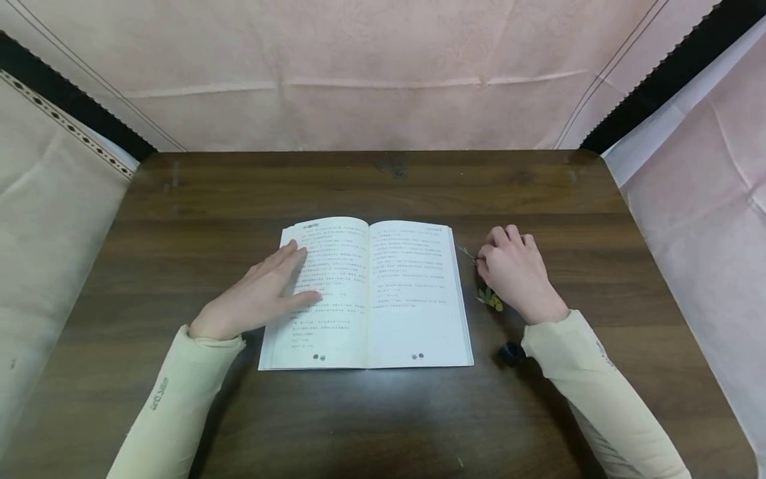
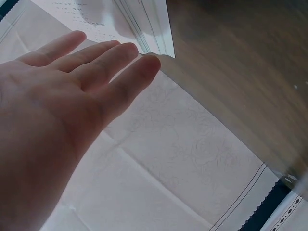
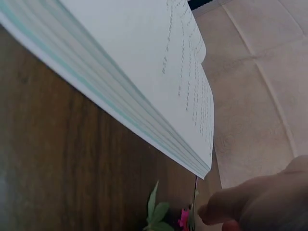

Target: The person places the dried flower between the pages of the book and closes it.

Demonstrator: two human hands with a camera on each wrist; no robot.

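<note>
An open book (image 1: 419,319) with printed text lies on the brown wooden table. My left hand (image 1: 257,299) rests on its left page, fingers straight and thumb spread. In the left wrist view the same hand (image 2: 72,91) shows extended fingers beside the page edges. Right of the book, my right hand (image 1: 517,273) is low over a small leafy sprig (image 1: 491,299), its fingers bent. Green leaves (image 3: 158,211), a thin stem and a bit of pink (image 3: 183,219) show by a fingertip in the right wrist view. The hand hides whether it pinches the sprig.
A small dark object (image 1: 510,353) sits by the right sleeve cuff. The wooden table (image 1: 371,426) has pale patterned cloth (image 1: 383,86) beyond its far edge, with more cloth at both sides and black trim at the far corners.
</note>
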